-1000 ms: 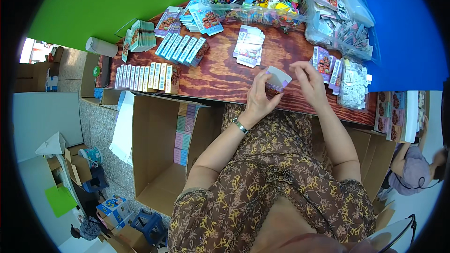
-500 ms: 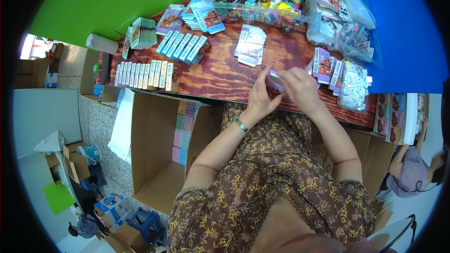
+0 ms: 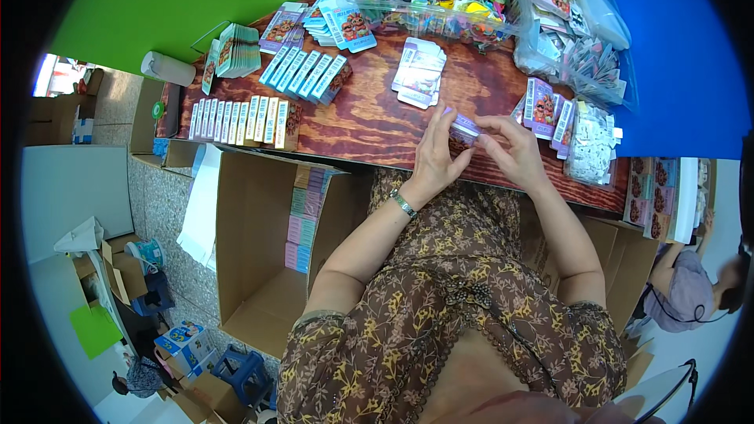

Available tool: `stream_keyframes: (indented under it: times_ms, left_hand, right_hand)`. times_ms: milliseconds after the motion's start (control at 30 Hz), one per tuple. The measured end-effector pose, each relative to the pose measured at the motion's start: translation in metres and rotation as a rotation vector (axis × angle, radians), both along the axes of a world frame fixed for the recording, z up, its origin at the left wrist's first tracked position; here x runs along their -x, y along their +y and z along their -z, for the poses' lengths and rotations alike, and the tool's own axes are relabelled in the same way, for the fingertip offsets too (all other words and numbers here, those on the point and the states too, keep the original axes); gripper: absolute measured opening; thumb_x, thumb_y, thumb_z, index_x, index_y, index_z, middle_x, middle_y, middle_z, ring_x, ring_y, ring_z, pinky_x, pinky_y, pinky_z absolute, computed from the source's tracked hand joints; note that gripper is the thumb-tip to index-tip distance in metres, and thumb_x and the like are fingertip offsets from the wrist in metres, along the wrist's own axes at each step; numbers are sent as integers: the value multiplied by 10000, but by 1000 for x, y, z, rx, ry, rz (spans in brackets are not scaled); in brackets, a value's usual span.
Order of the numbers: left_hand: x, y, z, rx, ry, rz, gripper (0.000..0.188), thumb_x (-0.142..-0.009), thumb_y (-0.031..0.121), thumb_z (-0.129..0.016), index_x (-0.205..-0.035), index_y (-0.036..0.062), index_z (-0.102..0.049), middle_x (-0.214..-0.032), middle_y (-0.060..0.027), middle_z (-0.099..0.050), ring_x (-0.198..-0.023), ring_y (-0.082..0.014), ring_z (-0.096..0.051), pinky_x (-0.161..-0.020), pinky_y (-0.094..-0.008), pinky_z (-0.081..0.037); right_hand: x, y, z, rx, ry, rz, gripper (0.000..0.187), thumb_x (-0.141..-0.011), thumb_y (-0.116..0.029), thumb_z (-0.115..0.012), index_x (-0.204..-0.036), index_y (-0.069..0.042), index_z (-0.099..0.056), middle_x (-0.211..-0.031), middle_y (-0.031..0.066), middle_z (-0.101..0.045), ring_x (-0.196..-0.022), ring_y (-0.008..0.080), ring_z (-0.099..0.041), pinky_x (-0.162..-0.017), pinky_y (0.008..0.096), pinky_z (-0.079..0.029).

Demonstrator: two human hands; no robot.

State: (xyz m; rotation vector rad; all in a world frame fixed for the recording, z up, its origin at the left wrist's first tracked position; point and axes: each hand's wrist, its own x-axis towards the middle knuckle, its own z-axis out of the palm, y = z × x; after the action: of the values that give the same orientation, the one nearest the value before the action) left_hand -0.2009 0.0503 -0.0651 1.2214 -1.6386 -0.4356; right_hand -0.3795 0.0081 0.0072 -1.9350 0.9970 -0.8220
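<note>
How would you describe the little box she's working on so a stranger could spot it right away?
Start at the wooden table, at its near edge. There the left hand and right hand meet around a small pale lilac box. Unlike the boxes lined up on the table, it is the only one held.

bare wood left of the hands, stacked cards ahead, upright packs crowding right

Small box mostly covered by both hands, shape unclear. Bin at table's far edge cut off by frame top; contents too jumbled to identify. Carton under table's near edge: stacked packs partly hidden by its wall. Right-corner packs too small to resolve.
</note>
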Motion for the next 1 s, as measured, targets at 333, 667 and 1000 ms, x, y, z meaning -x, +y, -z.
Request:
stream_keyframes:
  times_ms: [333,667,1000]
  left_hand:
    - [4,3,3,19,-93,-37,836,-780,71,-802,-1470,-42,-345,-1525,-377,-319,-1285,-504,-506,-1036,-498,-479]
    - [-2,-5,-3,-64,-165,102,850,-784,166,-811,-1465,-50,-352,-1545,-376,-291,-1288,-511,-500,-1055,-508,-464]
    - [-42,-100,12,-74,-564,-439,984,-778,471,-824,-1441,-101,-375,-1387,-323,-476,-1224,-477,-502,-997,-587,-439]
  right_hand:
    - [0,10,18,361,93,60,228,-860,-11,-727,-1088,-13,-720,-1109,137,-696,-968,309,-682,-818,370,-557]
    - [0,5,16,472,215,6,236,-846,-74,-753,-1070,-25,-696,-1077,125,-680,-975,311,-662,-810,396,-547]
    - [81,-66,-19,550,533,456,408,-949,-203,-672,-1332,-74,-612,-1264,188,-629,-1168,375,-584,-995,467,-460]
